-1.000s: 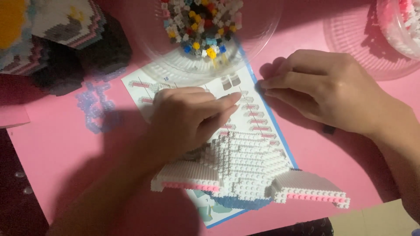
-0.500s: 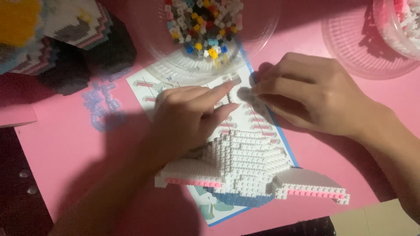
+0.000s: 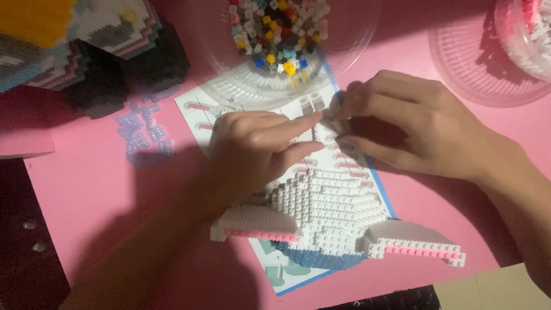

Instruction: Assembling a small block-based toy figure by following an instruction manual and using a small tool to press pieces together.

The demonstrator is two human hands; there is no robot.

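White micro-block model (image 3: pixel 333 221) lies flat on the instruction sheet (image 3: pixel 252 109), on the pink table (image 3: pixel 103 189), in front of us. Compared with a second ago, our two hands come closer: then they rest apart on the sheet, now their fingertips meet over its upper part, just above the model. We judge that a small piece passes between them, but it is too small for us to see.

Our left hand (image 3: pixel 252 149) has the index finger stretched toward the right one, the other fingers curled; we cannot tell if it holds something. Our right hand (image 3: pixel 413 123) has the fingers narrow, pinched together at the tips, and what they pinch we cannot tell.

Counting from large to small: one pink table, one sheet, one white model with two pink-striped wings, two finished block figures (image 3: pixel 86 46) at top left, two clear bowls visible, one with coloured blocks (image 3: pixel 281 34), one with pink and white (image 3: pixel 528 34), and one little heap of pale lilac pieces (image 3: pixel 143 132).
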